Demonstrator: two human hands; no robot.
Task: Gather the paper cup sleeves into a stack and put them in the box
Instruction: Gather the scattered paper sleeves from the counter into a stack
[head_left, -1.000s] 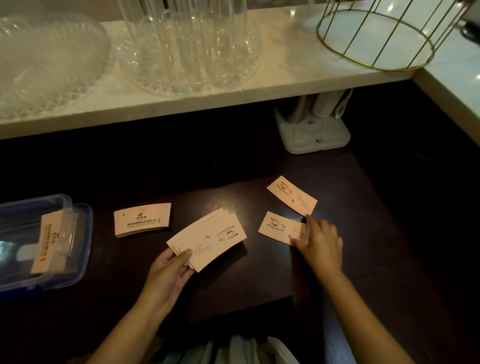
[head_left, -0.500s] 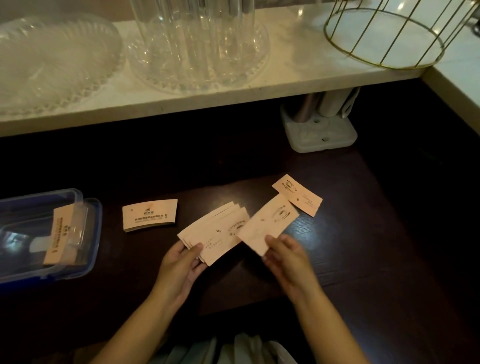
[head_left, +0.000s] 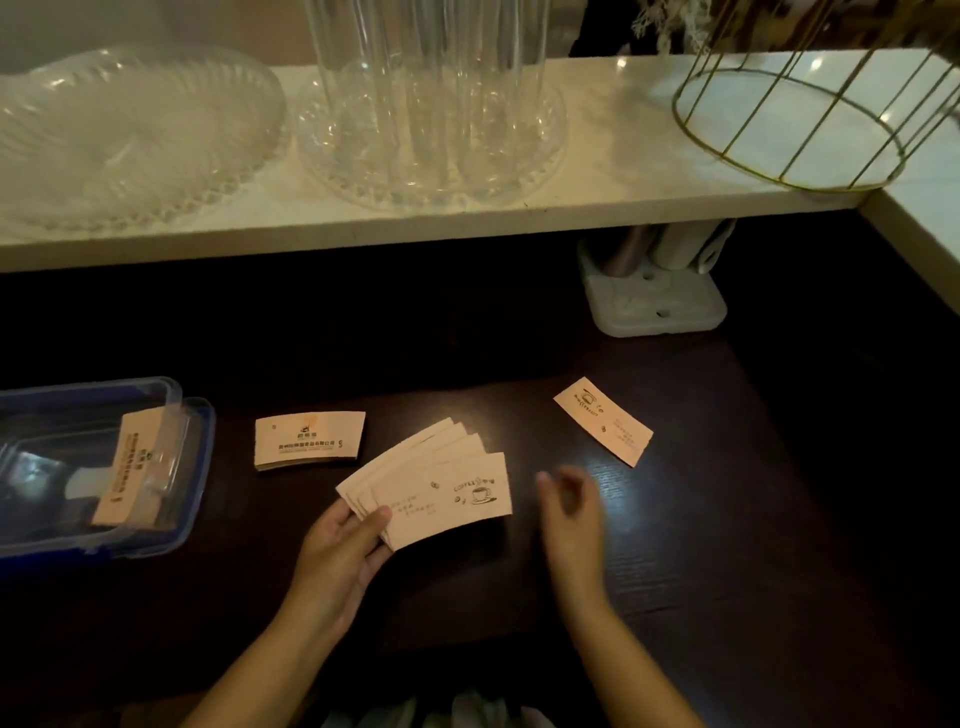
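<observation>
The left hand (head_left: 343, 545) pinches a fan of sleeves (head_left: 431, 488) at its lower left corner, thumb on top and fingers under, the fan held just above the dark worktop (head_left: 727, 545). At least 4 edges show in the fan; an exact count cannot be told. The right hand (head_left: 571, 499) is blurred, spread loosely with nothing in it, hovering between the fan and a single sleeve (head_left: 602, 421) that lies flat at 2 o'clock from the fan. A squared pile (head_left: 310, 440) rests at 10 o'clock from the fan, and the box (head_left: 197, 499) stands at 9 o'clock, at the left edge, with sleeves already leaning inside it.

Risks, as I judge them: the fan is held by 1 corner only, so a loosened thumb could let the top sleeve slide off toward 3 o'clock. The single sleeve lies flat on the worktop, so fingertips may push it along rather than lift its edge. A fan left unsquared could also catch on the box rim.

The fan's long axis runs roughly from 8 to 2 o'clock, the printed cup at its right end. The single sleeve runs from 10 to 4 o'clock. The pile lies nearly 9 to 3.
</observation>
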